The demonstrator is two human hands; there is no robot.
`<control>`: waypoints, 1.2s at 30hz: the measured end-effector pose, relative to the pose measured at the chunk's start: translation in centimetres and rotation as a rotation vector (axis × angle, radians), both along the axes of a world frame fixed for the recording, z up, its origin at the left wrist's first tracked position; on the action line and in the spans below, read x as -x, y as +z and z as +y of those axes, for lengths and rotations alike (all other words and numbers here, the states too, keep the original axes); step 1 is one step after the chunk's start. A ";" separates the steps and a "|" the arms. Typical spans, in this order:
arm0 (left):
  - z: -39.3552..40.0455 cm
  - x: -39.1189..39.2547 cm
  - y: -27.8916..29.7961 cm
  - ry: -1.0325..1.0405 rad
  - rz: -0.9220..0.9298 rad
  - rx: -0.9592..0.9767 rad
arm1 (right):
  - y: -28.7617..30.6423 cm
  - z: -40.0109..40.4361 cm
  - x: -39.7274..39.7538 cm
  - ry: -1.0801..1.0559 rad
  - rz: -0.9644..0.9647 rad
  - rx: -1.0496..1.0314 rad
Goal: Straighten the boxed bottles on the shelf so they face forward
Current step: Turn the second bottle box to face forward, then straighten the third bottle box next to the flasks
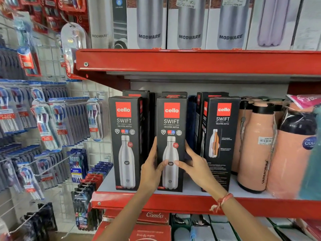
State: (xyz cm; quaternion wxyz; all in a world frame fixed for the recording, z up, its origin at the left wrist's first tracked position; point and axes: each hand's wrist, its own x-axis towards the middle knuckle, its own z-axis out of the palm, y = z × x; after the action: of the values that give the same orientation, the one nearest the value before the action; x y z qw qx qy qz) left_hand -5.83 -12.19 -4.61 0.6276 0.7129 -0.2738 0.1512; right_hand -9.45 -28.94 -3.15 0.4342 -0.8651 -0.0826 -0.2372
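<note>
I clasp the middle box between my left hand and right hand, thumbs on its front, fingers hidden behind its sides. It stands square on the white shelf with a red lip. The left box faces forward; the right box is angled, a side panel showing. Peach flasks crowd the right, partly cut off; toothbrush packs hang blurred at left.
</note>
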 end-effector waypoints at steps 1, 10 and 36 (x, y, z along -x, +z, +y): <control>-0.1 0.3 0.0 0.061 -0.019 -0.013 | 0.0 0.2 0.6 -0.089 -0.114 0.029; -2.2 4.7 0.8 0.299 -0.239 0.056 | -0.3 -1.3 2.8 -0.961 -0.303 -0.019; -9.9 4.1 3.6 -0.255 -0.002 0.050 | 3.4 -11.3 7.1 0.125 0.027 0.048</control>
State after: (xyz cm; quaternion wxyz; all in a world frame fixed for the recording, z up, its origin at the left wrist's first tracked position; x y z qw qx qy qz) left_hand -9.97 -22.09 -1.05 0.6590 0.6562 -0.3592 0.0777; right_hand -16.53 -40.22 0.21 0.4284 -0.8715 -0.1361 -0.1958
